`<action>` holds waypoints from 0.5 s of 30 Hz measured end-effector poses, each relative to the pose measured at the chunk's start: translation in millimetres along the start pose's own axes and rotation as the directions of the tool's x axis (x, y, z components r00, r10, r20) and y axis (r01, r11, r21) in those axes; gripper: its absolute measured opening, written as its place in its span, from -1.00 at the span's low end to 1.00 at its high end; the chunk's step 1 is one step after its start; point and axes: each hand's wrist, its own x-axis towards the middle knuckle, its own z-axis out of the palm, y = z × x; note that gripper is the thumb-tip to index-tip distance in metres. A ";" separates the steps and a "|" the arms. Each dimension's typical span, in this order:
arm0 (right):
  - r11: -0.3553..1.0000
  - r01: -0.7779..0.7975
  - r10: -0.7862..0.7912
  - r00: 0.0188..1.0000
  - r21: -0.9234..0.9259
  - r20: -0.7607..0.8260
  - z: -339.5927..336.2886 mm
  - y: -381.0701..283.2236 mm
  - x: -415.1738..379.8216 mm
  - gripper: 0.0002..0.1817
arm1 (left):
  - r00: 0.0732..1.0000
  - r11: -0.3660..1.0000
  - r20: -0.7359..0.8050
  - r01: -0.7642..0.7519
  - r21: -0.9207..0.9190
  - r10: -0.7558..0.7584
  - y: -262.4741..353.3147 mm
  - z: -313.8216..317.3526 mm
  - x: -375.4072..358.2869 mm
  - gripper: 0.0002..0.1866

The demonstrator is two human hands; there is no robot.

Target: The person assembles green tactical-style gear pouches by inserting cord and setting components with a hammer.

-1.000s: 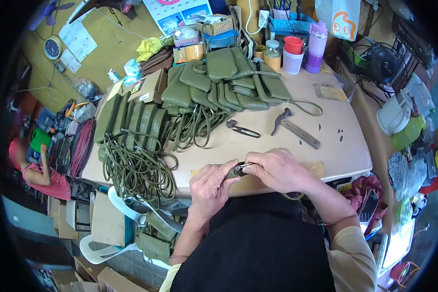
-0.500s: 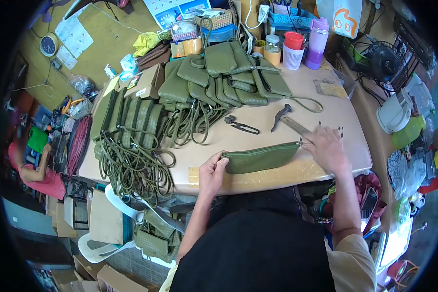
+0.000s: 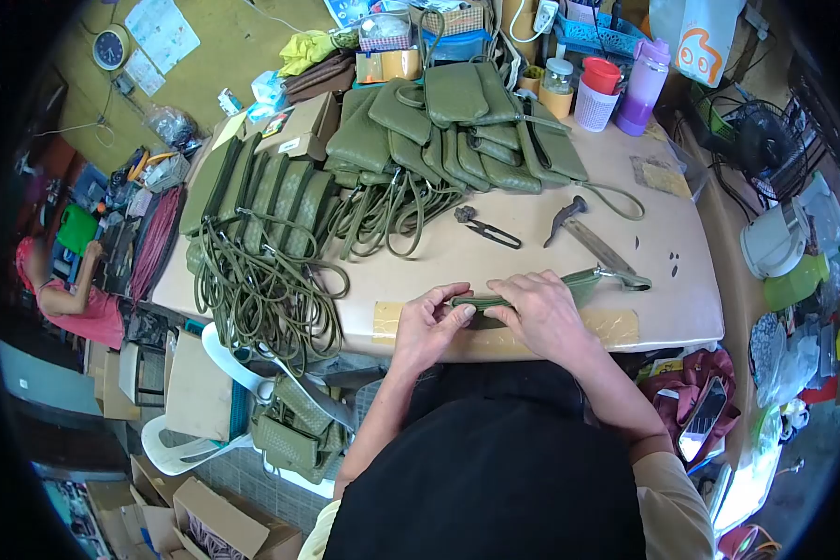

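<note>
A green zippered pouch (image 3: 583, 284) is at the front edge of the table, its zipper side up. My left hand (image 3: 429, 327) pinches the pouch's left end between thumb and fingers. Close beside it, my right hand (image 3: 543, 315) grips the top edge and covers the middle of the pouch. A metal clasp with a short green strap (image 3: 633, 279) sticks out at the pouch's right end. Behind the hands lie a hammer (image 3: 599, 245) with a wooden handle and a dark plier-like tool (image 3: 492, 232).
Green pouches (image 3: 457, 140) are heaped at the back, with more pouches and looped straps (image 3: 261, 299) on the left. A purple bottle (image 3: 642, 89) and a red-lidded cup (image 3: 597, 93) stand at the back right. A white chair (image 3: 229, 373) is at left; a person in pink (image 3: 84, 303) sits beyond.
My right hand has moved left from the pouch's right end to its middle, near my left hand. The camera view has shifted slightly, and the strap at the right end now shows.
</note>
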 end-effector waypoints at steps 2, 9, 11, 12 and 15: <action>1.000 0.001 -0.001 1.000 -0.014 -0.002 1.6 1.5 1.8 -0.65 | 0.999 0.993 0.013 -0.041 0.107 0.040 -2.5 -1.7 3.3 -0.59; 0.990 -0.088 0.084 0.996 -0.113 -0.033 -5.6 -5.6 0.1 -0.65 | 1.000 0.997 0.001 0.031 -0.074 -0.031 11.5 5.0 -0.4 -0.58; 0.992 -0.059 0.048 0.994 -0.111 -0.094 -9.7 -4.7 -3.4 -0.66 | 1.000 0.979 0.027 0.018 -0.204 -0.013 11.1 2.0 -3.5 -0.63; 0.992 -0.059 0.048 0.994 -0.111 -0.093 -11.7 -4.8 -3.6 -0.66 | 1.000 0.979 0.026 0.019 -0.204 -0.014 13.8 0.9 -4.6 -0.63; 0.995 -0.013 0.000 0.993 -0.102 -0.122 -18.9 -7.2 -5.2 -0.65 | 1.000 0.953 0.025 0.022 -0.302 -0.015 25.1 -0.2 -11.2 -0.63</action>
